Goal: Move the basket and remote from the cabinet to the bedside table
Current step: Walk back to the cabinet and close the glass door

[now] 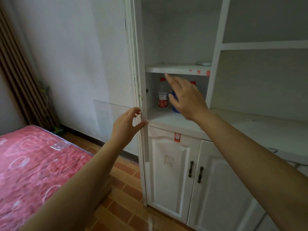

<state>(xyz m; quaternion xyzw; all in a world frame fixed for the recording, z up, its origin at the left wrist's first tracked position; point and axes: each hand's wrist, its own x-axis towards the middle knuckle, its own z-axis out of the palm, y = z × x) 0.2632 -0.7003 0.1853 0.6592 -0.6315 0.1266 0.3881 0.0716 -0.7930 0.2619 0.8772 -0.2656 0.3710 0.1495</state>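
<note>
Beside a bed, in front of a tall white cabinet (216, 52), a person stands with both bare arms stretched forward. The cabinet door (139, 77) stands open, seen edge-on, its paint chipped.

The left hand (126, 125) is at the edge of that door, low down. Its fingers are loosely curled and apart, with a gap between forefinger and thumb. The thumb tip touches the door edge, and the hand is not closed round anything.

The right hand (185, 97) reaches into the lower open compartment. Its fingers are straight and close together, pointing up and left, and the forefinger tip comes level with the front edge of the upper shelf (176, 69). It holds nothing.

Behind the right hand stands a blue container (174, 108), mostly hidden; I cannot tell whether it is the basket. Just left of it is a clear plastic bottle (162, 99) with a red and white label, upright near the back of the compartment.

The white remote (204, 63) lies flat on the upper shelf, at its far right corner, well apart from both hands; only its rounded end shows.

Below are two white lower doors with dark handles (191, 169). To the left is a pink flowered mattress (33, 167) wrapped in clear plastic, a brown striped curtain (15, 77) and an orange tiled floor (123, 189).
</note>
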